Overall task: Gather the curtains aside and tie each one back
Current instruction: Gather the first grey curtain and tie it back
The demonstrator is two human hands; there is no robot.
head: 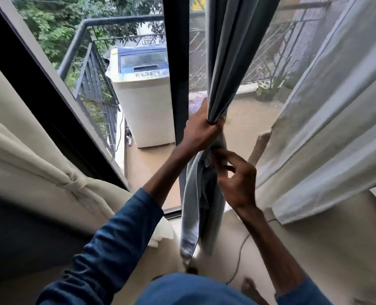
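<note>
A grey-blue curtain (231,51) hangs in the middle of the window, bunched into a narrow column. My left hand (199,130) grips the bunch tightly at its waist. Just below, my right hand (235,179) pinches the fabric of the curtain's lower part (195,212), which hangs loose toward the floor. A cream curtain (28,150) at the left is gathered aside and held by a knotted tie (75,183). A sheer white curtain (327,119) hangs untied at the right.
A dark window frame post (179,73) stands right behind the grey curtain. Outside on the balcony stand a white washing machine (143,104) and a metal railing (88,73). A thin cable (239,256) runs over the floor by my right arm.
</note>
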